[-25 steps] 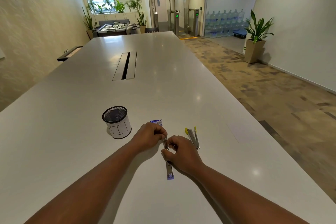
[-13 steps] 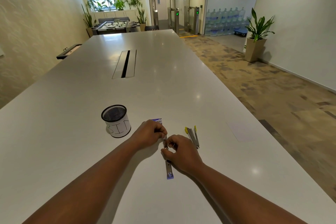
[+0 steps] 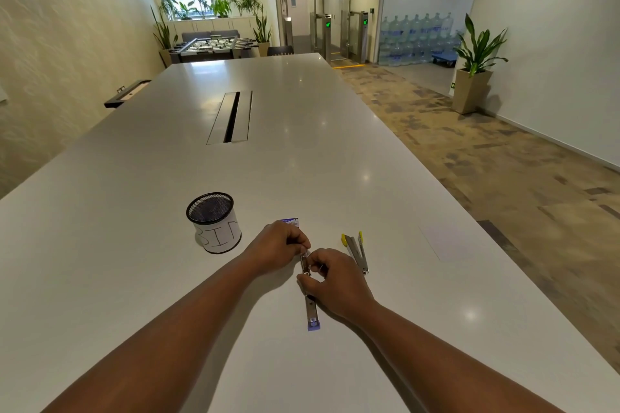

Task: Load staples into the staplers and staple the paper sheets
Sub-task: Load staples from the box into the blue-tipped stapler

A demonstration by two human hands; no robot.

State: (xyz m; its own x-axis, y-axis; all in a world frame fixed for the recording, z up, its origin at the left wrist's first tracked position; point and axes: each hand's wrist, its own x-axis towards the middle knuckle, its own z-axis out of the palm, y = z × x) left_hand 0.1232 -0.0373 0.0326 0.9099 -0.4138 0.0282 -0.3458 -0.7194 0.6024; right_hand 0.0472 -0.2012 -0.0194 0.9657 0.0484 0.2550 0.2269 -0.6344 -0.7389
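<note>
**Stapler opened flat between both hands**

Stapler with the purple tip lies opened out lengthwise on the white table, its purple end pointing toward the person. The right hand curls its fingers over the middle of the metal channel, pinching at it; whether a staple strip sits between the fingertips is too small to tell. The left hand grips the far end of the same stapler with bent fingers. Just behind the left hand a small staple box peeks out. A yellow-tipped stapler lies open just right of the hands. A mesh cup labelled BIN stands to the left. A pale paper sheet lies farther right.
</note>
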